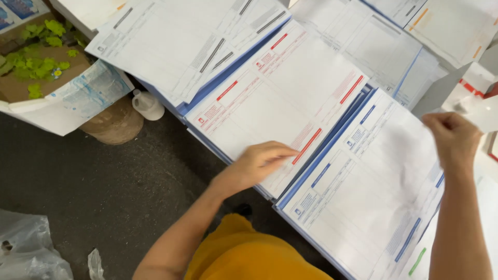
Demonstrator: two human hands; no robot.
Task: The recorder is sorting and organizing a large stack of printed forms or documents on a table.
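Yellow clothing (pixel 249 256) is seen lowest in the view, below the red-printed form stack (pixel 275 101), and is cut off by the bottom edge. On the near edge of that stack the left hand (pixel 257 165) is laid flat, palm down, with the fingers stretched out and kept together, their tips touching the top sheet beside a red bar. Just right of the stack, overlapping under it, a blue-printed form stack (pixel 363 192) is spread. Above the far right corner of the blue stack the right hand (pixel 452 137) is raised, closed with the fingers curled in; a blurred white sheet (pixel 480 111) is seen at its fingertips, but whether it is pinched cannot be told. Left of the red stack, further grey-printed forms (pixel 181 41) are laid. Below these, a small white plastic bottle (pixel 147 105) is partly hidden.
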